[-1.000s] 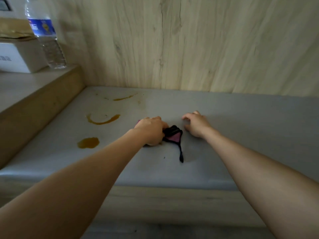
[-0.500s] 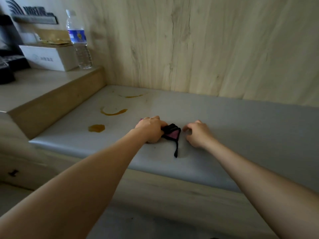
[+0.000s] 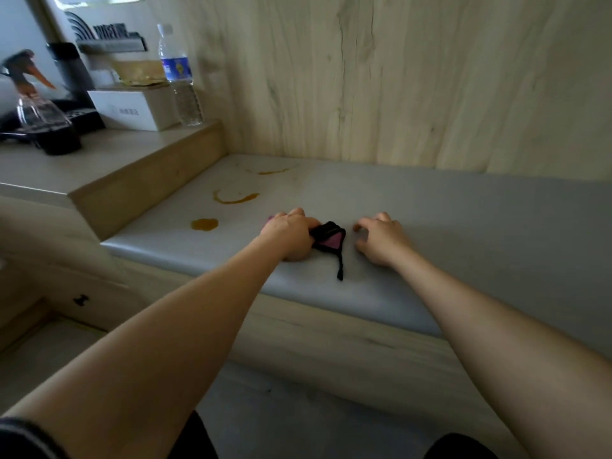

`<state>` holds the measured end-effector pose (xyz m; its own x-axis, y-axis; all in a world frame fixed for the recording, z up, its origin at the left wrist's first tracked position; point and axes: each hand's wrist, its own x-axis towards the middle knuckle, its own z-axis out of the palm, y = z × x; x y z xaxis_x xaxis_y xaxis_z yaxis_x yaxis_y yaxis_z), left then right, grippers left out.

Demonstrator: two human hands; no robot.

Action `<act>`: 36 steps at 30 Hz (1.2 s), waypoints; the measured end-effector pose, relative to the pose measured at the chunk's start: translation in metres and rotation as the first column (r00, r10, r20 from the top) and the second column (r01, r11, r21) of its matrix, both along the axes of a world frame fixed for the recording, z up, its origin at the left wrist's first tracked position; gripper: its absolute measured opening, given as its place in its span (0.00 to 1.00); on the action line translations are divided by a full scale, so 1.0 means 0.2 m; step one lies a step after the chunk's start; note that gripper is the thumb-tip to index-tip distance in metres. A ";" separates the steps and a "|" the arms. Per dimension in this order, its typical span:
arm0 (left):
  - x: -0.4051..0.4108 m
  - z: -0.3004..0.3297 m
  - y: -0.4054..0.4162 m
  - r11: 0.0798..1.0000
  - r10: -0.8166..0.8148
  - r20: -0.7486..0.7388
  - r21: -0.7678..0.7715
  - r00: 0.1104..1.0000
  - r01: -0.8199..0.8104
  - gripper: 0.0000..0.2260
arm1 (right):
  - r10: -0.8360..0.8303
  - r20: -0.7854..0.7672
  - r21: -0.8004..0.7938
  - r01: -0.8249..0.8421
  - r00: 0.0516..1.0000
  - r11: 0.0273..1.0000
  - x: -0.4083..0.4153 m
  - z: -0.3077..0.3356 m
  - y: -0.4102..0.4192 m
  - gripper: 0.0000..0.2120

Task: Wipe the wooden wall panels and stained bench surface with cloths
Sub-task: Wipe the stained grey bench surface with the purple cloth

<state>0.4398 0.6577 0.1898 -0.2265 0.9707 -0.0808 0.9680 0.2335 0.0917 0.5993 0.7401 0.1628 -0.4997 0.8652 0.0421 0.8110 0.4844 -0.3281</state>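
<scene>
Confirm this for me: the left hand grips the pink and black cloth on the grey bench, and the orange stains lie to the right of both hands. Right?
Not quite. The head view shows the orange stains to the left of both hands, toward the raised wooden step. The rest holds: the left hand grips the pink and black cloth on the grey bench.

The dark sign with curved stripes [image 3: 106, 36] carries pale letters, too blurred to read. The white cardboard box [image 3: 132, 111] shows small grey characters, also unreadable.
</scene>
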 end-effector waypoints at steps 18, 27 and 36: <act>-0.01 -0.07 -0.23 0.990 0.079 0.055 0.112 0.995 -0.085 0.17 | 0.040 0.029 -0.017 -0.039 0.999 0.999 0.00 0.00 0.03 0.18; -0.09 -0.05 -0.29 0.969 0.199 0.094 0.127 0.975 -0.210 0.17 | 0.058 0.057 -0.010 -0.057 0.997 0.998 0.01 0.00 0.02 0.18; 0.23 0.00 -0.31 0.994 0.104 0.133 0.019 0.986 -0.108 0.20 | 0.088 0.043 -0.024 -0.087 0.995 0.996 0.00 0.00 0.05 0.16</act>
